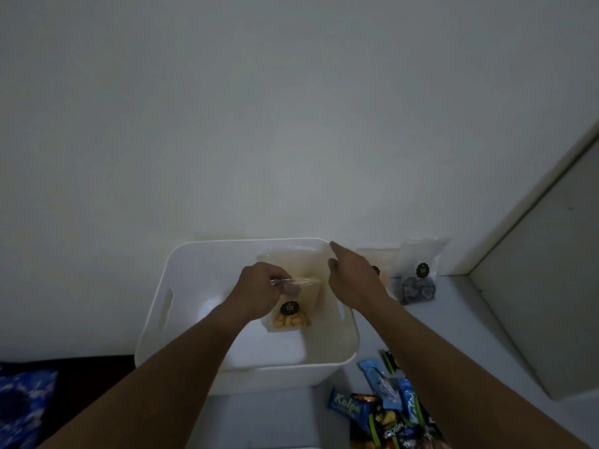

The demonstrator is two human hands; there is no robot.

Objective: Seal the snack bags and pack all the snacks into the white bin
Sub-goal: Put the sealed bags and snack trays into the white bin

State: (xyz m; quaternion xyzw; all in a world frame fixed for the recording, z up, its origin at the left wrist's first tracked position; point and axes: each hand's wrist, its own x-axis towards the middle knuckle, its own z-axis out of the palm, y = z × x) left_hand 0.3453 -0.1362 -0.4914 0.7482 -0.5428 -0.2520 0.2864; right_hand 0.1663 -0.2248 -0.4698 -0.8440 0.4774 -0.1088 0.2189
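Note:
A white bin (pixel 181 286) with slot handles stands against the wall. My left hand (pixel 261 286) is inside it and pinches the top edge of a clear snack bag (pixel 291 314) holding orange-yellow snacks and a black round label. Another clear bag (pixel 291 257) leans against the bin's far wall. My right hand (pixel 351 272) hovers over the bin's right rim with fingers extended and holds nothing. Right of the bin, two clear bags lean on the wall: one partly hidden behind my right hand (pixel 381 259), one with dark round snacks (pixel 419 283).
A pile of blue, green and dark snack packets (pixel 385 406) lies on the white surface at the front right. A blue patterned cloth (pixel 22 406) sits at the lower left. A grey door panel (pixel 551 270) stands to the right.

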